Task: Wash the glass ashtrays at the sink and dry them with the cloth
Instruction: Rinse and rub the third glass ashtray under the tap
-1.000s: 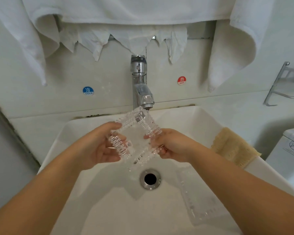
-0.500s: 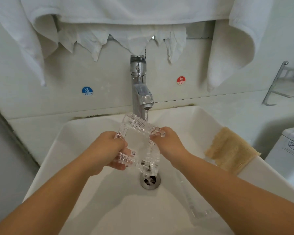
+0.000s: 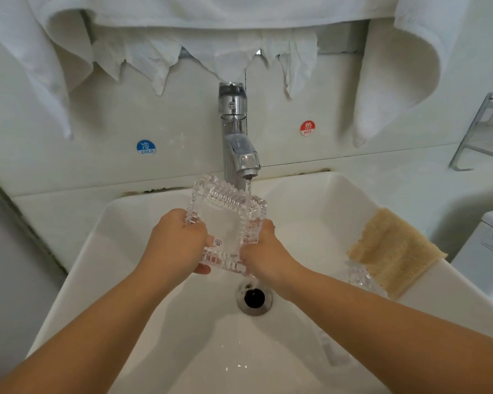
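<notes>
both hands hold one ashtray [image 3: 228, 223] tilted under the tap [image 3: 239, 155], over the middle of the sink [image 3: 120, 251] and just above the drain [image 3: 254, 298]. the left hand [image 3: 180, 245] curls round its left edge, with a fingertip showing beneath; the right hand [image 3: 264, 248] grips the right edge, fingers wrapped behind the glass. a thin stream runs from the spout onto the far right corner of the ashtray and on down to the drain.

so this piece looks to be mid-rinse, not finished. a second ashtray [image 3: 359, 278] lies against the sink's right wall, partly hidden by the right forearm; whether it has been washed i cannot tell. a tan cloth [image 3: 396, 251] is draped over the sink's right rim, apparently unused for now, so drying seems wholly left to do. white towels [image 3: 211, 29] hang on the wall above the tap. judging by all this, the task is in its early part: washing under way, drying of both pieces ahead.
</notes>
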A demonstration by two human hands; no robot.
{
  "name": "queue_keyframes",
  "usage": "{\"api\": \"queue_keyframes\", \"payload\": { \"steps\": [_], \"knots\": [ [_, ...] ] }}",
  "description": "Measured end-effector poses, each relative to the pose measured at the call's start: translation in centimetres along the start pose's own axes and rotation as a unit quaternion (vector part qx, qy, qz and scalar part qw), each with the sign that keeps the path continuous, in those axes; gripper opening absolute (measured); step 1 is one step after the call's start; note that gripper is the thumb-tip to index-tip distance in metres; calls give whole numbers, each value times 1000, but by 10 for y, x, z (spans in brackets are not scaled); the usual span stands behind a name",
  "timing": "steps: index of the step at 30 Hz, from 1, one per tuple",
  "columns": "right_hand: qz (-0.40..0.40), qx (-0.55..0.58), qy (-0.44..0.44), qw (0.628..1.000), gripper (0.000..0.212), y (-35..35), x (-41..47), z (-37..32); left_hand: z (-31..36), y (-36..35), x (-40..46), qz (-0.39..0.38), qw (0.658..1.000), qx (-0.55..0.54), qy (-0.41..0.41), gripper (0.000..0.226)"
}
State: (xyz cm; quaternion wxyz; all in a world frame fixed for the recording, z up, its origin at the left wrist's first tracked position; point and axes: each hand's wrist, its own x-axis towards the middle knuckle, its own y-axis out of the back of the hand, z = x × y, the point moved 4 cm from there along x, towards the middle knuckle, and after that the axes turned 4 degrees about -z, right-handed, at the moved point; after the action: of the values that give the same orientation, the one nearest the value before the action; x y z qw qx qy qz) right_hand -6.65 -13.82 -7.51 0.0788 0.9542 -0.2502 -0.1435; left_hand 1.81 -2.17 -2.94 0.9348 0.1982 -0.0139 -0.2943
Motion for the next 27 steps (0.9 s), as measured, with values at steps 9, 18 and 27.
{"api": "queue_keyframes", "payload": {
  "steps": [9, 18, 27],
  "knots": [
    [112, -44, 44, 992, 26, 21, 12, -2, 7, -10, -13, -20, 999, 32, 2, 10],
    [13, -33, 20, 999, 29, 10, -2, -10, 7, -1, -9, 14, 1000, -8, 3, 11],
    [63, -96, 84, 990, 20, 11, -3, -17, 10, 0, -10, 13, 999, -32, 17, 14]
  ]
}}
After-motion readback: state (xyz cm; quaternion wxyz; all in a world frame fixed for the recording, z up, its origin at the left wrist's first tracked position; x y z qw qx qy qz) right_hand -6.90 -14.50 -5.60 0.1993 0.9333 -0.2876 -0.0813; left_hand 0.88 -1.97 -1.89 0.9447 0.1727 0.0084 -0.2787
